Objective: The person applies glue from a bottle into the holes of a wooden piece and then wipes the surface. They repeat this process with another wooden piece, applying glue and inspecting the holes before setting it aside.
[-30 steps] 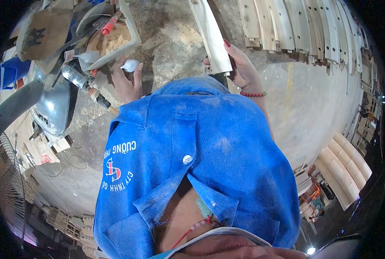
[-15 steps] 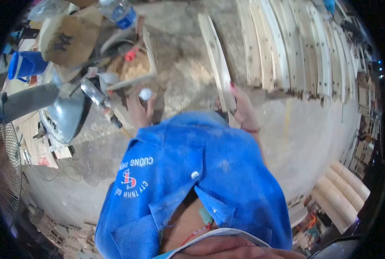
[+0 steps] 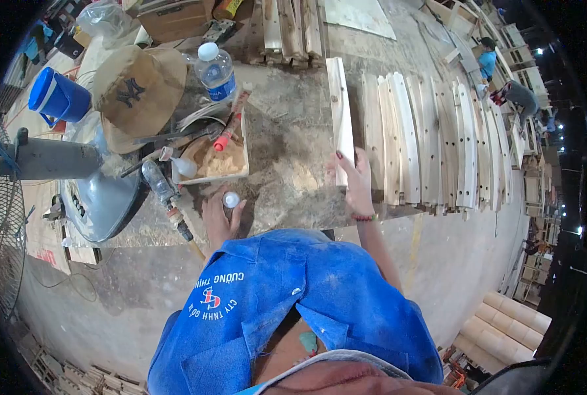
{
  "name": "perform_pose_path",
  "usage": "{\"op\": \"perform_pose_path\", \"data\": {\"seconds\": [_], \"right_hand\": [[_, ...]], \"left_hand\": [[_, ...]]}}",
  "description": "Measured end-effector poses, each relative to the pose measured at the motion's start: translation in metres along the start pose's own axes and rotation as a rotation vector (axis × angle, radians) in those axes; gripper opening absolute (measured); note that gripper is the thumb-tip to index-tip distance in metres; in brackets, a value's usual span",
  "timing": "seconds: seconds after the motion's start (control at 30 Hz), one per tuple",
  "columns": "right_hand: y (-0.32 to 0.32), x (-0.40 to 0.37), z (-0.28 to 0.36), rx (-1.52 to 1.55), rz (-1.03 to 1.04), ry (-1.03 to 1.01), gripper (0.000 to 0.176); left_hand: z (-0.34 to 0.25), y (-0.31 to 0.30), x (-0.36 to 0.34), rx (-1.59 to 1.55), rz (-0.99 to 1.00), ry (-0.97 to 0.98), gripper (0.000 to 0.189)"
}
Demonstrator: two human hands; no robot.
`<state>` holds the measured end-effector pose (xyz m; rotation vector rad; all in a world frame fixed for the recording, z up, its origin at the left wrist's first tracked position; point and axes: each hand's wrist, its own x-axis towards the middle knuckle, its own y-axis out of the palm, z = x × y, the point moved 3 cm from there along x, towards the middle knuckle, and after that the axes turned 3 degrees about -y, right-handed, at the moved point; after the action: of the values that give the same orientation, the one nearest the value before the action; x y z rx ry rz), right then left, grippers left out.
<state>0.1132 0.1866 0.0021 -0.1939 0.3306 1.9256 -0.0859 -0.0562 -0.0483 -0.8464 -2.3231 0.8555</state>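
My left hand (image 3: 220, 216) is at the near edge of the work table, its fingers curled round a small white bottle (image 3: 230, 199) seen from above. My right hand (image 3: 357, 186) grips the near end of a pale wooden slat (image 3: 341, 115), thumb on top. The slat points away from me and lies just left of a row of similar slats (image 3: 432, 141), many with dark holes along them. Left of the slat is a bare, dusty patch of table (image 3: 280, 131).
A shallow wooden tray (image 3: 246, 148) with sawdust, a red-capped marker (image 3: 222, 141) and tools is beyond my left hand. Around it are an air tool (image 3: 156, 181), a water bottle (image 3: 216, 72), a hat (image 3: 139, 99), a blue jug (image 3: 60, 95) and a fan (image 3: 10, 191). Co-workers (image 3: 487, 62) are far right.
The head view has tilted up, so more of the table's far side shows. The slat in my right hand has come closer to the row. My left hand still holds the small bottle.
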Motion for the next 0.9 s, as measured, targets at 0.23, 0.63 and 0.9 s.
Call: {"op": "perform_pose_path", "data": {"seconds": [0.23, 0.63, 0.9], "right_hand": [[0.008, 0.142, 0.019, -0.301, -0.086, -0.296, 0.040], [0.044, 0.275, 0.054, -1.211, -0.022, -0.480, 0.055], [0.004, 0.106, 0.012, -1.213, -0.021, -0.792, 0.032]], "left_hand": [[0.007, 0.005, -0.002, 0.023, 0.047, -0.059, 0.052], [0.005, 0.005, 0.000, 0.031, 0.100, -0.108, 0.045], [0.015, 0.008, 0.001, -0.023, 0.183, -0.161, 0.052]]}}
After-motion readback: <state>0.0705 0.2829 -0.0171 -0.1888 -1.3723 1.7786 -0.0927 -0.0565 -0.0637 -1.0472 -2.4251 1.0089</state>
